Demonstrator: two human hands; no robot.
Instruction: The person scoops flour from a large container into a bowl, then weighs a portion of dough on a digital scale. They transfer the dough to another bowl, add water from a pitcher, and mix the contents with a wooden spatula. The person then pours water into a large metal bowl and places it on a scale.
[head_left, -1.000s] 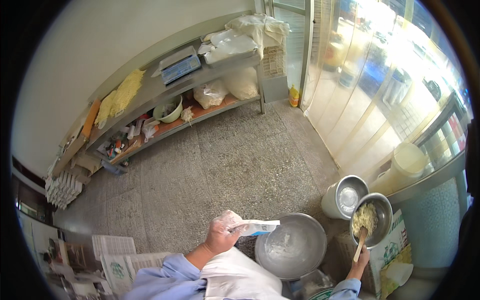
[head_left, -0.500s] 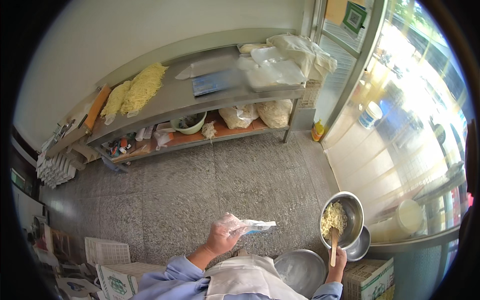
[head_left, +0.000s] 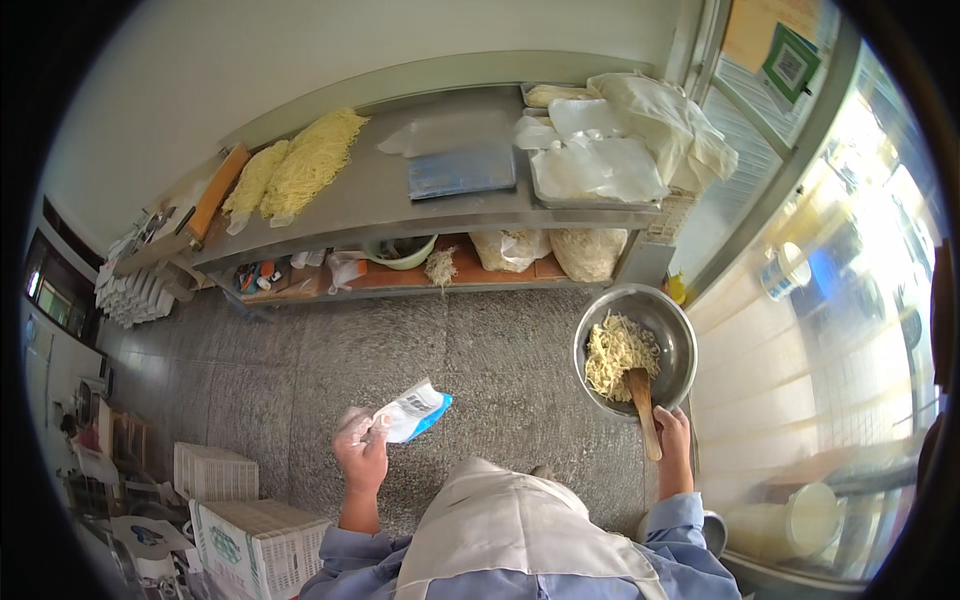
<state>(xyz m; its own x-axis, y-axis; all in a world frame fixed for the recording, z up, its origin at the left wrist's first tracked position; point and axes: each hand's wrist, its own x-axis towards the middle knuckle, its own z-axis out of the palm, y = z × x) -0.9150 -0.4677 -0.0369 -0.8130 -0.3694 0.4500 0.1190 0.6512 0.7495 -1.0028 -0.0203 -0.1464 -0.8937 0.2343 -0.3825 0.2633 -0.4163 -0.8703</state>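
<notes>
The left hand (head_left: pixel 360 440) pinches a white packet (head_left: pixel 408 408) with a blue edge. Thumb and fingers are pressed together at the packet's left end; the free end points up and to the right, over the speckled floor (head_left: pixel 450 335). White residue coats the fingers of this hand.

The right hand (head_left: pixel 672 432) grips the lower rim of a round steel bowl (head_left: pixel 676 335). The bowl is clear of the floor, in front of and to the right of the apron (head_left: pixel 515 530). Pale yellow strips (head_left: pixel 608 358) (resembling short-cut noodles) lie mostly in its left part. A wooden spatula (head_left: pixel 640 395) rests with its blade among the strips and its handle across the rim, just beside the right thumb. Whether the right hand also presses on the handle cannot be told.

Beyond the floor stands a long metal desk (head_left: pixel 385 195). Its top carries, from left to right, yellow noodle bundles (head_left: pixel 310 165), a blurred blue flat object (head_left: pixel 460 173) and a tray (head_left: pixel 600 199) covered with white sheets (head_left: pixel 590 168). The lower shelf (head_left: pixel 455 275) bears a light green basin (head_left: pixel 408 260) and filled bags (head_left: pixel 588 254). Pale crates (head_left: pixel 215 472) stand at lower left.
</notes>
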